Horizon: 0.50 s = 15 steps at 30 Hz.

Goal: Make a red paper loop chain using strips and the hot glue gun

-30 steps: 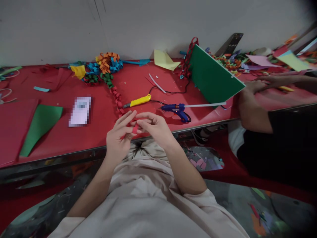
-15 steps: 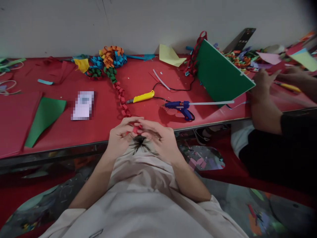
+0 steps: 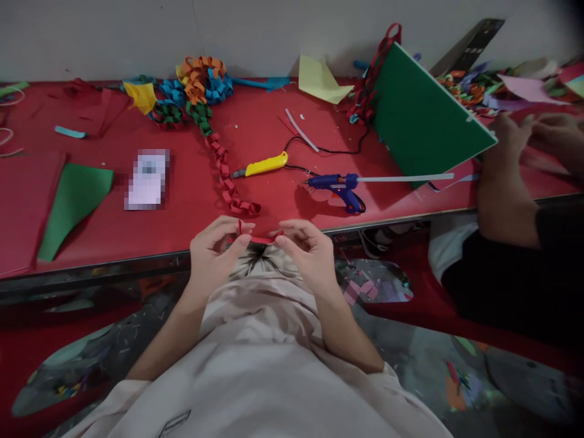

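Observation:
A short red paper strip (image 3: pixel 260 239) is stretched between my hands just in front of the table edge. My left hand (image 3: pixel 220 248) pinches one end of it, and my right hand (image 3: pixel 306 250) pinches the other. Beyond them a chain of red paper links (image 3: pixel 221 164) lies on the table, its near end close to my fingers. It runs back to green, blue and orange links (image 3: pixel 196 85). To the right lies a blue glue gun (image 3: pixel 335 187) with a white glue stick in it, and behind it a yellow cutter (image 3: pixel 266 165).
A green board (image 3: pixel 424 115) leans at the right of the red table (image 3: pixel 182 231), near a co-worker's hands (image 3: pixel 508 137). A blurred light card (image 3: pixel 148 179) and green paper (image 3: pixel 75 204) lie left. Yellow paper (image 3: pixel 319 82) lies at the back.
My hands have moved slightly apart, and the red strip now shows stretched between them instead of bunched at my fingertips. The near end of the red chain has come into view. The camera view has shifted.

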Each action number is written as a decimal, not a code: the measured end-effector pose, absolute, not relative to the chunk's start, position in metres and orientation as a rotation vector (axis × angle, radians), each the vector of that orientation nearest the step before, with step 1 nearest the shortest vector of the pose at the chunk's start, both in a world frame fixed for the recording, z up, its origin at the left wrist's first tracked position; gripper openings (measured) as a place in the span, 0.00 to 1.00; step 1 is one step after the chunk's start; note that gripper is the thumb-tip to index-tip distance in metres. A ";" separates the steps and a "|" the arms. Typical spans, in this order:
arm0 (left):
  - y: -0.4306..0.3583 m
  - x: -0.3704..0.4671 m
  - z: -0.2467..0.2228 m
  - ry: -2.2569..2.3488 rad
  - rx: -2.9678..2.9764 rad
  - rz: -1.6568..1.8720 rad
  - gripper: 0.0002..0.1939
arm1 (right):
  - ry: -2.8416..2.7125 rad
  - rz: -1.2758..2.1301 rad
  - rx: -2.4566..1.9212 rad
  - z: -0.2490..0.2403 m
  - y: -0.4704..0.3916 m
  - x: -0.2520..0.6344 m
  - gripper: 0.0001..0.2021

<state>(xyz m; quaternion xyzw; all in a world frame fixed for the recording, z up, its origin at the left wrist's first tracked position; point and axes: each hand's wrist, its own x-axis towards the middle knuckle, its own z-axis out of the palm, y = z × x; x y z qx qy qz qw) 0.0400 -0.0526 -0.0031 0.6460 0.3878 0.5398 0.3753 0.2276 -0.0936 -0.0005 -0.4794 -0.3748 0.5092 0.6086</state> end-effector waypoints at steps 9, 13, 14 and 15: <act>-0.056 0.061 -0.013 1.079 1.618 1.304 0.16 | -1.139 0.864 -1.104 -0.013 -0.091 0.223 0.07; -0.019 0.052 -0.009 1.265 2.365 1.099 0.24 | -1.239 0.581 -1.317 -0.018 -0.084 0.241 0.07; -0.011 0.050 -0.008 1.299 2.484 0.989 0.22 | -1.288 0.526 -1.364 -0.018 -0.081 0.246 0.08; -0.003 0.049 -0.007 1.315 2.562 0.900 0.20 | -1.335 0.488 -1.404 -0.018 -0.078 0.250 0.08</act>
